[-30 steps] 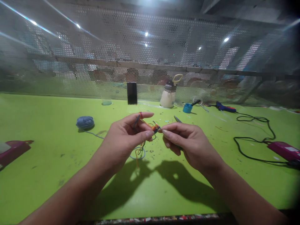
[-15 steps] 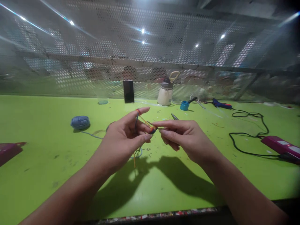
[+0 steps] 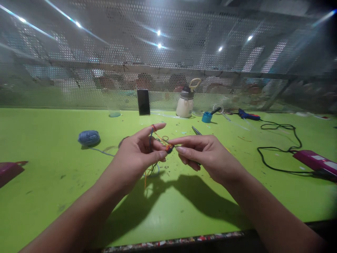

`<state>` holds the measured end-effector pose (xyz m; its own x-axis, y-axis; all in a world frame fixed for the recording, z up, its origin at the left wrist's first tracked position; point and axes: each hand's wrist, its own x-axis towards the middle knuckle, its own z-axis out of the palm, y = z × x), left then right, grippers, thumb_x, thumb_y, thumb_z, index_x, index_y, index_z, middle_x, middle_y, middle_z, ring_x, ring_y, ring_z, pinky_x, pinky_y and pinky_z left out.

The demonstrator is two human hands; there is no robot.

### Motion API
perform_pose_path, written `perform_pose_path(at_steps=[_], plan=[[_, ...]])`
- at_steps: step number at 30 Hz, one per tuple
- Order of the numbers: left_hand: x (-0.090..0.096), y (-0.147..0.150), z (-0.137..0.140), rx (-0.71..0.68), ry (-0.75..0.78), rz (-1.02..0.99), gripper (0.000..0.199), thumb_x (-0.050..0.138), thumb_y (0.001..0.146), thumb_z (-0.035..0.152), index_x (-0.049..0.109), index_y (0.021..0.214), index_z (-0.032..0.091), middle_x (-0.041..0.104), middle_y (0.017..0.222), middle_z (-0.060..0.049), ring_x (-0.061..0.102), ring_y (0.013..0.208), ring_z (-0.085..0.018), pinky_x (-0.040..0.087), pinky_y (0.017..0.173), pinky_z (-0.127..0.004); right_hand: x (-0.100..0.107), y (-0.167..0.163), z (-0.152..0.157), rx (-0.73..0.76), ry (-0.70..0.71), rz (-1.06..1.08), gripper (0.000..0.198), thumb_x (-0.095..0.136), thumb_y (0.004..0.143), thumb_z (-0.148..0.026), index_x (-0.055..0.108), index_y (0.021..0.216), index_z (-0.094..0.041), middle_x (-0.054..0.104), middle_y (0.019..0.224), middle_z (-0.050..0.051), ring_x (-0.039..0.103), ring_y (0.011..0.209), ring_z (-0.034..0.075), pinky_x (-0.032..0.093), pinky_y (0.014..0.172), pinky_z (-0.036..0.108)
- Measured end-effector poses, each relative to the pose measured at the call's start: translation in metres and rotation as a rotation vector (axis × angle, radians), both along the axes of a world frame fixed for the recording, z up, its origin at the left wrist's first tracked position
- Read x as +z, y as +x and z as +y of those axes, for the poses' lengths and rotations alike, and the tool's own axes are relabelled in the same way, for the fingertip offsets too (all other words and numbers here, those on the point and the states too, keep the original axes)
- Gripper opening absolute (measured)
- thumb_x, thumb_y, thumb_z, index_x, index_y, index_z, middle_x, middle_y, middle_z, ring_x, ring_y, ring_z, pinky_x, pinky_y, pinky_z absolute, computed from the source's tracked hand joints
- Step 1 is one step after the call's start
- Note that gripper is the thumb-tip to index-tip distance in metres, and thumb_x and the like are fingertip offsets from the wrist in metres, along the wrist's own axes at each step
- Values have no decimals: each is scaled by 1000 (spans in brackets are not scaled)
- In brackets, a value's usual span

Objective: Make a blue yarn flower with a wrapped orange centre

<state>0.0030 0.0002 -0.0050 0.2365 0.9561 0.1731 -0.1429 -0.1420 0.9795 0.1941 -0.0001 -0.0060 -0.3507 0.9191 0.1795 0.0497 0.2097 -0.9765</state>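
Note:
My left hand pinches a small crocheted piece of dark, red and orange yarn between thumb and fingers. Orange and blue working yarn wraps round its raised index finger and runs to the piece. Loose yarn ends dangle below. My right hand is closed on a thin crochet hook, whose tip is at the piece; most of the hook is covered by the fingers. Behind the right hand, the pointed metal tip of a tool shows on the table.
A blue yarn ball lies left on the green table, its strand leading toward my left hand. Farther back stand a phone, a bottle and a blue pot. At right are a glue gun, black cable and purple power strip.
Both hands and the crocheted piece have shifted slightly left in view. The left index finger sits a little lower, and the dangling orange end has swung left.

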Motion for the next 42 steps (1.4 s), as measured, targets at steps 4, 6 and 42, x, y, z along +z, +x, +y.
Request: perform_pose_path(at_steps=[4, 6, 42], plan=[[-8, 2, -3, 72, 250, 266, 69, 68, 78, 9, 49, 142, 24, 63, 68, 3, 59, 65, -13, 50, 64, -26, 0, 0, 3, 4, -17, -49, 27, 67, 78, -22, 77, 102, -13, 52, 49, -5, 40, 42, 7, 29, 41, 21], [-14, 3, -5, 167, 502, 422, 59, 62, 83, 9, 53, 139, 25, 68, 78, 0, 61, 69, -15, 51, 70, -29, -2, -2, 5, -13, -52, 16, 25, 68, 77, -22, 77, 98, -13, 52, 49, -5, 40, 41, 6, 28, 40, 21], [8, -15, 7, -120, -155, -95, 29, 81, 68, 14, 78, 96, 21, 64, 71, 1, 57, 70, -11, 43, 70, -27, -8, -2, 2, 22, 160, 58, 27, 63, 85, -22, 76, 109, -21, 44, 55, -5, 34, 48, 9, 25, 44, 24]])
